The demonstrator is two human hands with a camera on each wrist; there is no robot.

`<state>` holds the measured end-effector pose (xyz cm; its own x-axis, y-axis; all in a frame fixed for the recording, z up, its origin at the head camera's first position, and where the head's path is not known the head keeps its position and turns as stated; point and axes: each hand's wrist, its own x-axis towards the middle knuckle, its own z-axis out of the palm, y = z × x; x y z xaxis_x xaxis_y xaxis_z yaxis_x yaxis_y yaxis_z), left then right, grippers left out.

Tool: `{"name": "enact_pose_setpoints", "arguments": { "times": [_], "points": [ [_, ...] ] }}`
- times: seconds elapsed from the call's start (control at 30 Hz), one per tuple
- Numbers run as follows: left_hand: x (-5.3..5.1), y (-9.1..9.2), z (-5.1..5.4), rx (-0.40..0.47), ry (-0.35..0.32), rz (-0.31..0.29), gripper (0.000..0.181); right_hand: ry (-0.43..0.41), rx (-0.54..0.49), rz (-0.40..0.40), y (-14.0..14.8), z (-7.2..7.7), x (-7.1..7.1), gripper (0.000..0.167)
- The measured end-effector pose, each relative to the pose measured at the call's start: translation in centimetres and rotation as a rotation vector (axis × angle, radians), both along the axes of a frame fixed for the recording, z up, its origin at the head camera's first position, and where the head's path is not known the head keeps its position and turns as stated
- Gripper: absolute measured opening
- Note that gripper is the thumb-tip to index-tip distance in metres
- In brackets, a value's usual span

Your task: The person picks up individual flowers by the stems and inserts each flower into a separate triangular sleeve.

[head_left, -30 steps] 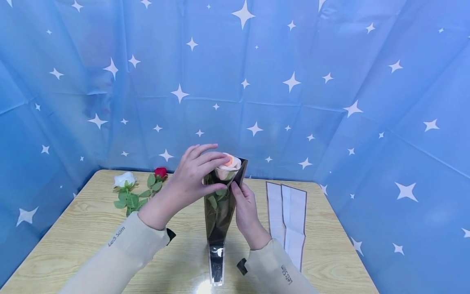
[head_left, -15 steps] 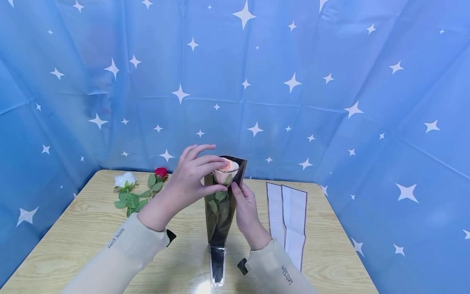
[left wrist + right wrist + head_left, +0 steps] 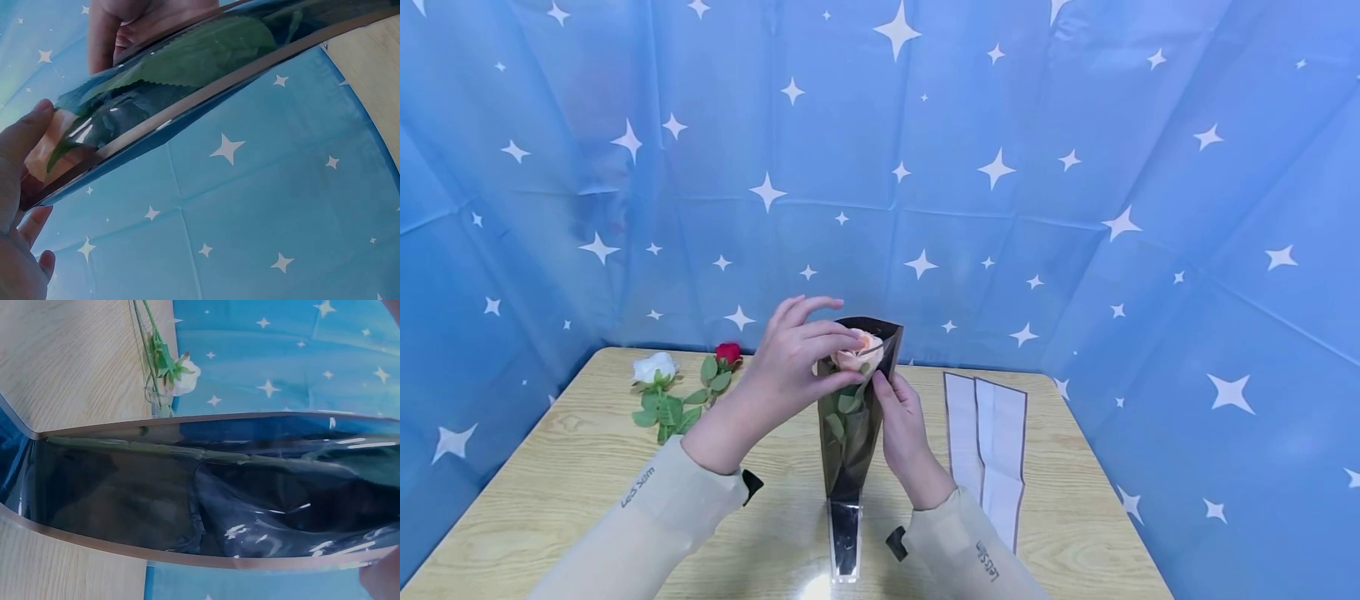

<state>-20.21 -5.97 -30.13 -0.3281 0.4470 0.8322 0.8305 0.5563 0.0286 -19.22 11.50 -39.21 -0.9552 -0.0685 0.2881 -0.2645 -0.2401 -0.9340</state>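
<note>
A pale pink rose [image 3: 871, 360] sits inside a dark see-through flower sleeve [image 3: 848, 467], held upright over the table with its narrow end down. My left hand [image 3: 778, 362] pinches the bloom at the sleeve's mouth, index finger on the petals and thumb low on the front; the other fingers stay raised. With thumb and fingers my right hand [image 3: 910, 442] grips the sleeve's right edge just below the mouth. Through the film the right wrist view shows the green stem [image 3: 156, 449] reaching toward the narrow end. A leaf [image 3: 212, 53] shows through it in the left wrist view.
On the wooden table [image 3: 587, 500], a white rose [image 3: 655, 367] and a red rose [image 3: 727, 352] lie at the back left. Flat white sleeves with dark edges [image 3: 1000, 450] lie to the right. A blue star-patterned curtain [image 3: 850, 150] hangs behind the table.
The pink rose has sunk lower into the sleeve, the left index finger moving down with it. More of the sleeve's dark back edge shows above the bloom. The right hand stays in place.
</note>
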Motion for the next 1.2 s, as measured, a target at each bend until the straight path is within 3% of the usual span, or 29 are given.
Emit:
{"name": "enact_pose_setpoints", "arguments": {
  "times": [0.2,0.5,0.7,0.8,0.87,1.07,1.2],
  "points": [
    [0.3,0.0,-0.1,0.021,-0.049,0.008,0.038,0.004,0.009,0.000,0.1,0.0,-0.1,0.048],
    [0.3,-0.1,-0.1,0.057,-0.109,-0.003,0.031,-0.015,0.010,-0.005,0.0,-0.1,-0.1,0.049],
    [0.4,-0.2,-0.4,0.113,-0.178,-0.010,0.054,-0.020,0.000,-0.008,0.0,-0.1,0.0,0.052],
    [0.6,-0.4,-0.9,0.191,-0.278,-0.014,0.068,-0.032,-0.003,-0.023,0.1,0.1,0.1,0.052],
    [0.8,-0.7,-1.5,0.242,-0.385,-0.014,0.069,-0.050,-0.013,-0.037,0.3,0.2,0.2,0.051],
    [0.7,-1.1,-4.4,0.336,-0.763,-0.029,0.044,-0.064,-0.064,-0.069,0.7,0.6,0.3,0.050],
    [0.9,-1.0,-6.1,0.386,-0.892,-0.029,0.030,-0.061,-0.059,-0.059,0.7,0.8,0.3,0.050]
  ]
}}
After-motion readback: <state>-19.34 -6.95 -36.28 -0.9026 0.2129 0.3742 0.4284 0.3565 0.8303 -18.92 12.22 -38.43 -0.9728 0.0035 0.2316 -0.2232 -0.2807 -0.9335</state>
